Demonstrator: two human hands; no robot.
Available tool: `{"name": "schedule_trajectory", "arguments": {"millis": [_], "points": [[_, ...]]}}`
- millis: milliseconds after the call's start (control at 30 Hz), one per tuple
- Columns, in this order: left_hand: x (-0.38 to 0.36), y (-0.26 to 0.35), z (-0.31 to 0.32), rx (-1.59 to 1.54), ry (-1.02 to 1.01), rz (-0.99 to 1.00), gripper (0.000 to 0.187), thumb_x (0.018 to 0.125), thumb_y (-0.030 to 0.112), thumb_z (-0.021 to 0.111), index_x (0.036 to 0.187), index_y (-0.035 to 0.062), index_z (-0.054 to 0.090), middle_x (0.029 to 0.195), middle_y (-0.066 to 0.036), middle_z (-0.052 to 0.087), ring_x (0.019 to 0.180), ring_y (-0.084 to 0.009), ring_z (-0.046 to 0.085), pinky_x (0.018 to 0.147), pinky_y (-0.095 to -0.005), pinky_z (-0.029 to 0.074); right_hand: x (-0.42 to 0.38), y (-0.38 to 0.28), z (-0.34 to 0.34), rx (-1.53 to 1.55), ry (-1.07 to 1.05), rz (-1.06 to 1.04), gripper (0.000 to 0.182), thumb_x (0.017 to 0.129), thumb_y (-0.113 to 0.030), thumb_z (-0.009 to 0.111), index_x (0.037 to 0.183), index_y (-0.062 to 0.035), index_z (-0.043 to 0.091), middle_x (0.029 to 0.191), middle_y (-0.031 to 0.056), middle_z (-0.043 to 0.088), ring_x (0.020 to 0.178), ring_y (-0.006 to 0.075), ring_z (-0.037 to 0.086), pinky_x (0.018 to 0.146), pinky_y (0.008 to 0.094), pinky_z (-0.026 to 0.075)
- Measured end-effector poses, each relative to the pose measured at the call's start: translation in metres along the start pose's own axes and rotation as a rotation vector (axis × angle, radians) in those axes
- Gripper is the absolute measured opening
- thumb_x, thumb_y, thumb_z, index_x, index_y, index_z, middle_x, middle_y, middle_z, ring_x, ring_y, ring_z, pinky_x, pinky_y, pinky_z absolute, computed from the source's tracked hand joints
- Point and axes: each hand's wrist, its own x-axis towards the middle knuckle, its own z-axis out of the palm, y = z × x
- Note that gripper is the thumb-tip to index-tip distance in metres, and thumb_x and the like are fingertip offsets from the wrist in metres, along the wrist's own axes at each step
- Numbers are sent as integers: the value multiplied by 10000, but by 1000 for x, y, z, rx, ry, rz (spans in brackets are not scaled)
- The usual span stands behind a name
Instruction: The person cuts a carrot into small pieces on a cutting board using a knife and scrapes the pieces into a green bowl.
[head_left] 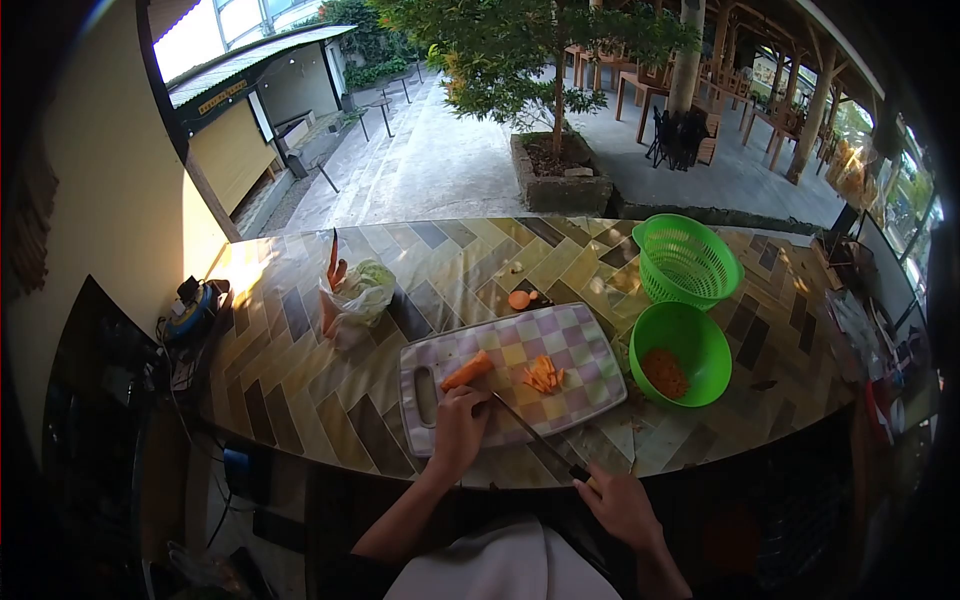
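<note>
A checkered cutting board lies on the patterned table. On its left half rests a piece of carrot, and my left hand is closed at its lower end. My right hand is wrapped round the handle of a knife, whose blade points up and left over the board's near edge, its tip near my left fingers. Cut carrot sticks lie in a small pile right of the carrot piece. A green bowl holding orange bits stands beside the board's right end.
A green colander stands behind the bowl. Orange carrot pieces lie beyond the board. At the back left is a plastic bag with vegetables. A dark object with a blue part sits at the table's left edge, cluttered items at the right.
</note>
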Motion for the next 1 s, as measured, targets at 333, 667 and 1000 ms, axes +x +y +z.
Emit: {"name": "schedule_trajectory", "arguments": {"millis": [333, 667, 1000], "points": [[-4, 4, 3, 34, -24, -67, 174, 790, -15, 661, 949, 2, 729, 921, -158, 661, 878, -351, 649, 807, -419, 511, 3, -8, 3, -127, -120, 30, 305, 1013, -315, 495, 1043, -12, 477, 699, 249, 631, 722, 466, 639, 651, 557, 500], [-11, 12, 14, 44, 114, -129, 203, 756, -57, 622, 925, -6, 721, 872, -177, 651, 853, -371, 643, 772, -434, 497, 25, -8, 6, -171, -126, -55, 263, 1024, -278, 478, 1030, -16, 452, 707, 249, 638, 727, 464, 647, 619, 545, 510], [-14, 11, 20, 38, 185, -195, 188, 776, -52, 634, 934, -12, 727, 889, -183, 668, 852, -375, 654, 770, -426, 504, 21, 18, -1, 15, -136, -112, 293, 1019, -295, 488, 991, -4, 474, 705, 247, 639, 724, 466, 639, 644, 562, 495]]}}
